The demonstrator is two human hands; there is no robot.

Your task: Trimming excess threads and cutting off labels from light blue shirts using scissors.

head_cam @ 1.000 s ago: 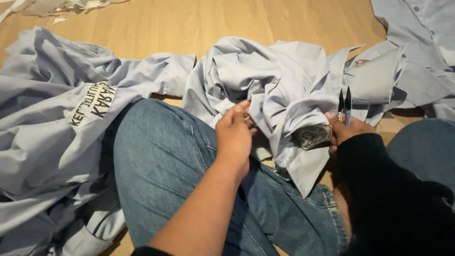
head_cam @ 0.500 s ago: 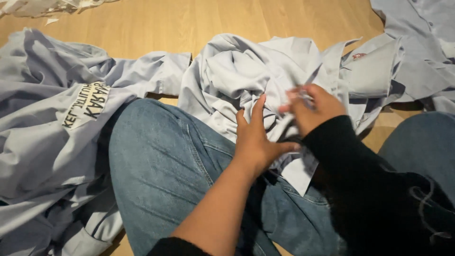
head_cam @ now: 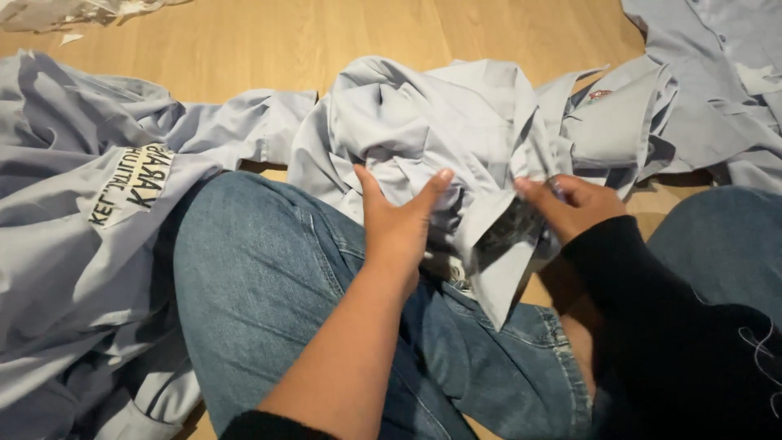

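warm wooden floor [head_cam: 244, 49] runs under everything, and a person sits on it in blue denim jeans [head_cam: 269, 277] with pale blue cotton shirts heaped around. at far left lies a crumpled pale blue shirt with a white printed label patch [head_cam: 130, 186] sewn on it, spread flat beside the left knee.

in the middle, the bunched pale blue shirt [head_cam: 440, 122] rests partly on the floor and partly on the lap. the left hand [head_cam: 399, 224] lies on it with fingers spread and thumb out, pressing the cloth down without gripping. just right of it, a pointed flap of the shirt hangs over the jeans; its long axis runs from upper right down to lower left, tip aimed at the lap.

the right hand [head_cam: 570, 204], in a black knit sleeve [head_cam: 676, 326], pinches that flap's upper edge together with something dark and shiny, possibly a small metal tool, though the view is too blurred to be sure.

at far right another pale blue shirt [head_cam: 709, 98] lies open on the floor.

the likely trouble: the loose folds could slip from under the flat left hand, and hidden layers beneath the flap might get caught in the pinch.
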